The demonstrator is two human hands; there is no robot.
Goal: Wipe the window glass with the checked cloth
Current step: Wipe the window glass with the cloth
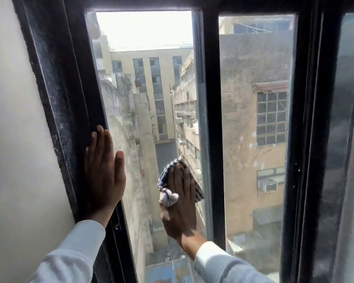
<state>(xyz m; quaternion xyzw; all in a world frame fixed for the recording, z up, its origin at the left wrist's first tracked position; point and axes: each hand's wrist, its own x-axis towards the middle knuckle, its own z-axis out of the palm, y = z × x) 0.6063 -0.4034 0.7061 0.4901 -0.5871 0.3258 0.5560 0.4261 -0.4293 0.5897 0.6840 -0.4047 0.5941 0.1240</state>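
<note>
The right hand (179, 201) lies flat against the window glass (145, 111) in the lower part of the left pane, fingers extended upward and held close together, palm pressing the checked cloth (196, 190) onto the glass. The cloth is bunched beneath the hand: its dark-and-white checked edge shows above the fingertips and to the right of them, and a pale, crumpled fold sticks out on the left by the thumb. The hand is open rather than clenched; it pins the cloth by pressure, and whether the thumb grips the fold cannot be told. The left hand (103, 170) is also open and flat, fingers straight and pointing up, and holds nothing. It rests on the black window frame (70, 119) at the left edge of the same pane, with the thumb side reaching over onto the glass. Both arms wear light long sleeves (76, 248) that come in from the bottom of the view. A black centre bar (211, 119) stands just to the right of the cloth and separates the left pane from a second pane (255, 119). That second pane looks hazy and shows pale spots and thin streaks. The left pane shows a dull smear near the left hand. A pale wall (14, 139) adjoins the frame on the left. Through the glass, tan multi-storey buildings (155, 82) are visible under a bright sky.
</note>
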